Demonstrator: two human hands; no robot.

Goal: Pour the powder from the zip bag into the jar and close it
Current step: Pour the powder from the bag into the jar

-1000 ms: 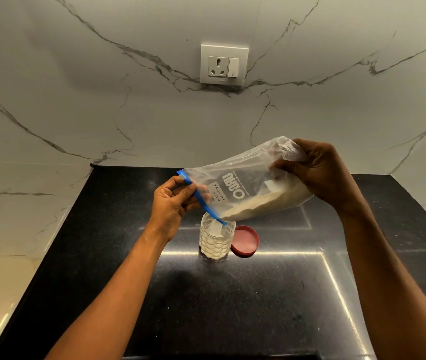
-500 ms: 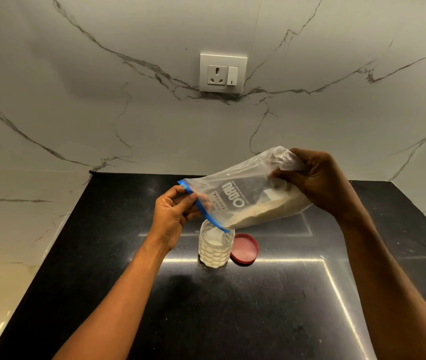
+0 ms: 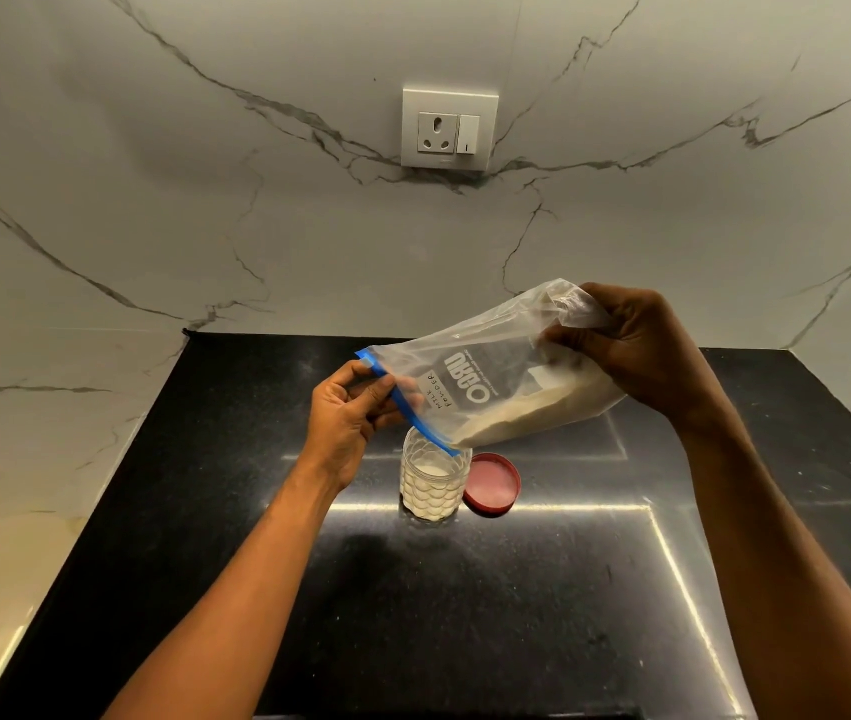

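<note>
Pouring under way: my bag mouth now sits right over the jar.

Head view: since a moment ago I have tipped the zip bag (image 3: 496, 387) a little lower, so its blue lip meets the rim of the jar (image 3: 433, 480), already partly filled with powder. My left hand (image 3: 348, 418) fingers pinch the zip edge; my right hand (image 3: 641, 350) fingers are pressed together gripping the raised bottom. The red lid (image 3: 493, 484) lies on the black surface (image 3: 465, 615) just right of the jar, not yet fitted.

White wall socket (image 3: 449, 128); black countertop (image 3: 465, 615), seemingly stone.
</note>
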